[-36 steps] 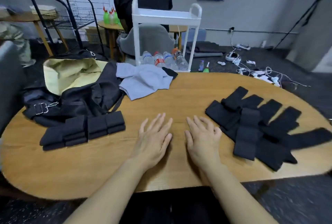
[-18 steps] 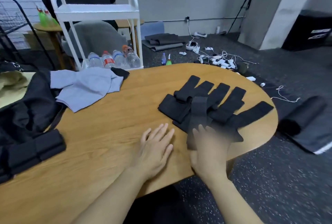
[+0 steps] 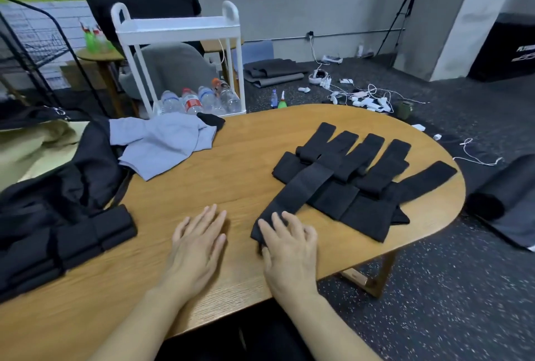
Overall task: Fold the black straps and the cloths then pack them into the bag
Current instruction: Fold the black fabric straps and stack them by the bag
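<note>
Sitting open at the left end of the wooden table (image 3: 246, 158), a black bag (image 3: 66, 184) adjoins folded straps (image 3: 86, 236) and a gray cloth (image 3: 165, 143); the left hand (image 3: 197, 247) lies flat, fingers straight, while the right hand (image 3: 289, 250) presses one black strap (image 3: 301, 187) drawn from the unfolded pile (image 3: 367, 175).
</note>
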`<control>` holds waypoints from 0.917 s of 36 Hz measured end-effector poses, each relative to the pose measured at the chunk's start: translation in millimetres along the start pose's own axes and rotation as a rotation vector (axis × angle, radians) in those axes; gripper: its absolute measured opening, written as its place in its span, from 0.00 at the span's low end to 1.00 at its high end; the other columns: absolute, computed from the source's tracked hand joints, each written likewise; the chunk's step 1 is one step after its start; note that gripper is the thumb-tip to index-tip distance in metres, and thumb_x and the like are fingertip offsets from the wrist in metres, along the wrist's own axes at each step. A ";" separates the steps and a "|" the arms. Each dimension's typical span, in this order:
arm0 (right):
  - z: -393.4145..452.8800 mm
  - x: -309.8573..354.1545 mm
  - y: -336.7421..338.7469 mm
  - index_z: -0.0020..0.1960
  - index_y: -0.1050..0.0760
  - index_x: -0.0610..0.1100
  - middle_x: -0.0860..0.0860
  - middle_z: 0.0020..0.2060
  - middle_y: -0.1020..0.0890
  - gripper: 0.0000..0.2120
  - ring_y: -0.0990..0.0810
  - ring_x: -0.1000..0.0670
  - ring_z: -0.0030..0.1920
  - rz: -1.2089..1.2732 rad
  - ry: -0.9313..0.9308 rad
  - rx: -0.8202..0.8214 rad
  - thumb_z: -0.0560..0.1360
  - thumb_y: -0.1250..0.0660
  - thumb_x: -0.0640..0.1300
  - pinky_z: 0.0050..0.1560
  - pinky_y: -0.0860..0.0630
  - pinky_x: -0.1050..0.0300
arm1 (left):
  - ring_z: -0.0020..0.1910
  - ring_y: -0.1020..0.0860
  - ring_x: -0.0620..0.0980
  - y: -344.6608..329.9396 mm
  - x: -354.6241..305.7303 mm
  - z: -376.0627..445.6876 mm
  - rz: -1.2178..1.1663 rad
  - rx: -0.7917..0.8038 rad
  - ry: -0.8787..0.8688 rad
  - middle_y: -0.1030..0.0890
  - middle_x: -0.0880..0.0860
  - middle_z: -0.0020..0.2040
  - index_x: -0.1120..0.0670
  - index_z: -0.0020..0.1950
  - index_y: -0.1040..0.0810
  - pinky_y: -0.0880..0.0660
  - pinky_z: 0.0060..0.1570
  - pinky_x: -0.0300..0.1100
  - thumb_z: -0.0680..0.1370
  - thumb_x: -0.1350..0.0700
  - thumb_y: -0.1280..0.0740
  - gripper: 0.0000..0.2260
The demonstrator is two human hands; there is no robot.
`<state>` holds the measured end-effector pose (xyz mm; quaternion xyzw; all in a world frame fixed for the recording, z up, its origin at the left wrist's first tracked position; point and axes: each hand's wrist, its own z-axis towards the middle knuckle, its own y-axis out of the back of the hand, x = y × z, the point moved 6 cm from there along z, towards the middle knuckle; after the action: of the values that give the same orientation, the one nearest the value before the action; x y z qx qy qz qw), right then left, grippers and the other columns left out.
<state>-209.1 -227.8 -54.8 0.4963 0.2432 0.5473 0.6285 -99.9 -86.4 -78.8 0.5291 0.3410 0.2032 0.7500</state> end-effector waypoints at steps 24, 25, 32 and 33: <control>17.7 37.4 7.7 0.67 0.24 0.48 0.54 0.67 0.24 0.27 0.39 0.53 0.70 0.366 0.237 0.178 0.73 0.47 0.53 0.65 0.49 0.58 | 0.67 0.30 0.42 35.0 24.6 -36.1 -0.201 -0.218 -0.001 0.23 0.44 0.65 0.48 0.62 0.19 0.42 0.69 0.44 0.80 0.44 0.44 0.19; 23.3 32.9 6.5 0.66 0.23 0.48 0.53 0.65 0.23 0.23 0.37 0.53 0.69 0.338 0.227 0.151 0.75 0.45 0.51 0.63 0.49 0.59 | 0.65 0.29 0.42 35.7 19.6 -35.4 -0.221 -0.222 -0.032 0.22 0.43 0.62 0.49 0.59 0.18 0.40 0.67 0.44 0.79 0.45 0.42 0.17; 42.1 47.7 -12.9 0.69 0.26 0.50 0.52 0.73 0.31 0.23 0.45 0.47 0.74 0.146 0.461 0.361 0.75 0.42 0.43 0.67 0.47 0.48 | 0.61 0.32 0.39 21.3 10.8 -29.1 -0.226 -0.076 -0.096 0.24 0.42 0.58 0.48 0.53 0.20 0.42 0.68 0.42 0.70 0.47 0.38 0.15; 44.1 50.4 -17.3 0.70 0.28 0.50 0.53 0.74 0.33 0.24 0.46 0.47 0.75 0.122 0.475 0.403 0.75 0.44 0.43 0.68 0.47 0.46 | 0.61 0.32 0.39 20.7 10.9 -28.3 -0.230 -0.076 -0.097 0.24 0.42 0.58 0.48 0.53 0.20 0.42 0.67 0.42 0.70 0.47 0.38 0.15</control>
<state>-149.8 -195.2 -41.1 0.4828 0.4565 0.6254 0.4090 -111.8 -53.2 -68.6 0.4668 0.3547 0.1028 0.8036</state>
